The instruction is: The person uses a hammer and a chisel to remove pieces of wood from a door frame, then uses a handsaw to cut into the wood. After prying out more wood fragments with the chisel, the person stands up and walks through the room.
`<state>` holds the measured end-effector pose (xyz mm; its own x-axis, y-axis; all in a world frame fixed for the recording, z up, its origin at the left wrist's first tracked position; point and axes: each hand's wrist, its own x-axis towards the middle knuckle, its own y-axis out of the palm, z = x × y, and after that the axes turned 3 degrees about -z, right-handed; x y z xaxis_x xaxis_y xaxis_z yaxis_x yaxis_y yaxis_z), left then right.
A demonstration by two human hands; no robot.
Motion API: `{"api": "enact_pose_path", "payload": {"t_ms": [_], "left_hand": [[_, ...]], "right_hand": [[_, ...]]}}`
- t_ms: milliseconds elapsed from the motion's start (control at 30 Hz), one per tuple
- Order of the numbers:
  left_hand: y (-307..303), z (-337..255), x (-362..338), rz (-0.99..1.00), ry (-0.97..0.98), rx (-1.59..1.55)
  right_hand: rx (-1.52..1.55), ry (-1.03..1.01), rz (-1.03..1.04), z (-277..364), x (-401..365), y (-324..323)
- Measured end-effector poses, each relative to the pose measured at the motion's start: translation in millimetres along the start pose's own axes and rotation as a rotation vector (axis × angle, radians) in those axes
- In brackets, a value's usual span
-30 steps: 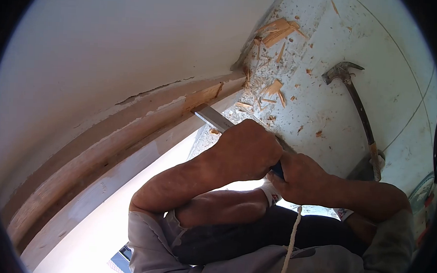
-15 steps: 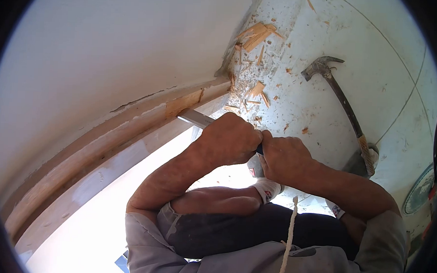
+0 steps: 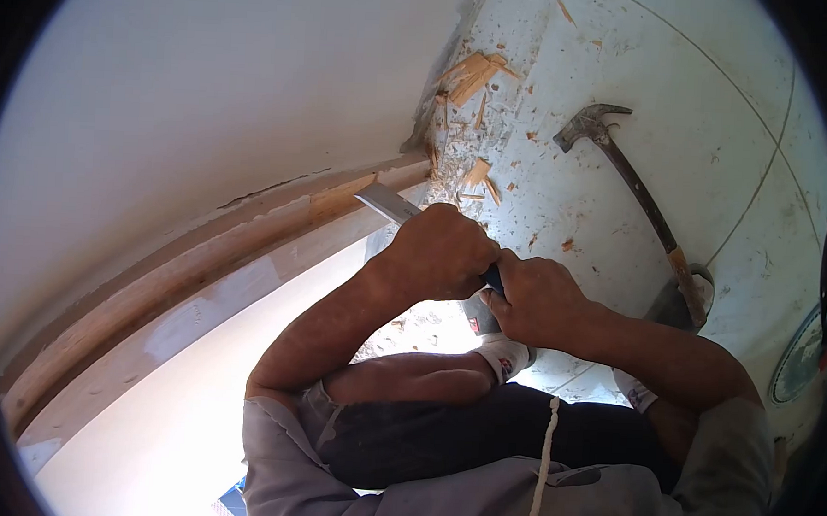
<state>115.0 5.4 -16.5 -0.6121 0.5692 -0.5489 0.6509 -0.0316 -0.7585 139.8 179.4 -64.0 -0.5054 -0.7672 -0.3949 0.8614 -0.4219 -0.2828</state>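
Note:
A chisel (image 3: 388, 202) with a flat steel blade and a dark blue handle is held in both fists. My left hand (image 3: 443, 252) wraps around it near the blade, and my right hand (image 3: 543, 302) closes on the end of the handle. The blade points up and left, its tip overlapping the wooden door frame (image 3: 248, 237) at a pale, freshly cut patch (image 3: 338, 199). Most of the handle is hidden by my fingers.
A claw hammer (image 3: 634, 180) lies on the tiled floor (image 3: 715, 105) to the right. Wood chips (image 3: 477, 76) and splinters are scattered along the wall base (image 3: 424, 120). My bent legs (image 3: 480, 431) are below my hands. A round disc (image 3: 797, 353) shows at the right edge.
The chisel tip has shifted up and right along the frame, and the blade slants more steeply. Both hands still grip it. The view has moved slightly, so the hammer appears further left.

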Motion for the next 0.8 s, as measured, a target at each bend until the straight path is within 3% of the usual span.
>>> {"api": "enact_pose_path", "payload": {"t_ms": [467, 800], "left_hand": [[13.5, 14.7, -20.9, -0.023, -0.043, -0.077], [-2.6, 19.4, -14.0, 0.112, -0.059, -0.136]], "right_hand": [[-0.034, 0.071, 0.153, 16.7, 18.2, 4.4], [-0.048, 0.097, 0.321, 20.7, 27.5, -15.7]]}}
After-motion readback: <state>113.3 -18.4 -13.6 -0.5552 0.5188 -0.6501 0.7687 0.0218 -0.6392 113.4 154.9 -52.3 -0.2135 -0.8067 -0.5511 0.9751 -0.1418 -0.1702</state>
